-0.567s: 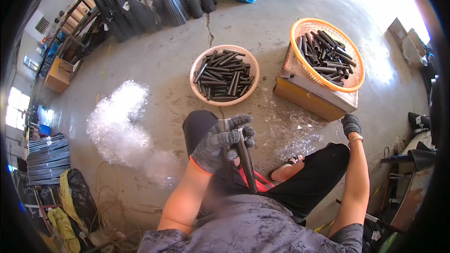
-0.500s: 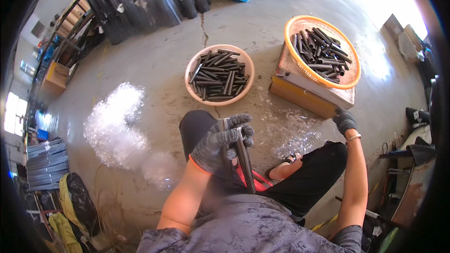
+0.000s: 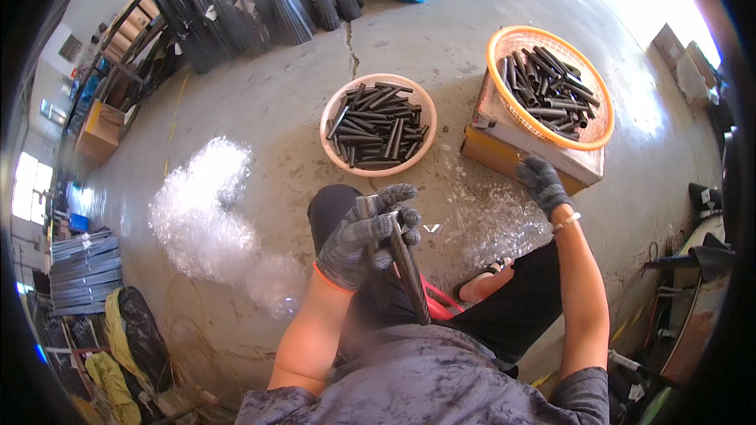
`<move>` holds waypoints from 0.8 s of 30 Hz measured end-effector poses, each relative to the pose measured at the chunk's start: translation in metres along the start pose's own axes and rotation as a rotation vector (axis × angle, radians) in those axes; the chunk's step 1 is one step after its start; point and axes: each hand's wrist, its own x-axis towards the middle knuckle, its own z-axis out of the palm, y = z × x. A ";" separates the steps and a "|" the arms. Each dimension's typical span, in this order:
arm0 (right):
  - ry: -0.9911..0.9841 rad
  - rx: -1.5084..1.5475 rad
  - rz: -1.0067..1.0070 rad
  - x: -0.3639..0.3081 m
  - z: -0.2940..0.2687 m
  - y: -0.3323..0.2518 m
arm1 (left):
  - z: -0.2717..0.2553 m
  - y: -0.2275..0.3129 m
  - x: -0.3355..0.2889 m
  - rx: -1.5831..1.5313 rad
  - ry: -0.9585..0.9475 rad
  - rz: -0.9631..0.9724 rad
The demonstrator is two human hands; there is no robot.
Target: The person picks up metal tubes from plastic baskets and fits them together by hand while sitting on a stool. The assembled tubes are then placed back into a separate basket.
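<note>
Open middle, blocked right

A gap between the pink basket [image 3: 378, 172] and the cardboard box [image 3: 494, 154] would let a hand pass. The box, topped by the orange basket [image 3: 580, 52] (the higher of the two), blocks the right hand [image 3: 542, 186] straight ahead. Dark tubes [image 3: 410, 271] in the left hand [image 3: 352, 242] crowd the near side; whether the right touches the box is unclear.

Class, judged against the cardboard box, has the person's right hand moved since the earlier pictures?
Yes: against the cardboard box, the right hand has moved to the left.
</note>
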 end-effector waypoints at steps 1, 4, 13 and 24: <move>0.039 -0.217 -0.010 -0.005 -0.015 -0.003 | -0.001 0.001 0.001 0.011 0.008 0.003; -0.129 -0.373 0.022 -0.063 0.063 -0.072 | -0.002 -0.007 0.007 0.050 0.056 -0.013; -0.429 -0.354 -0.296 -0.074 0.130 -0.052 | -0.002 -0.011 0.016 0.001 -0.008 -0.073; 0.302 -1.647 0.070 -0.020 -0.160 0.012 | -0.011 -0.012 0.003 -0.042 -0.041 -0.161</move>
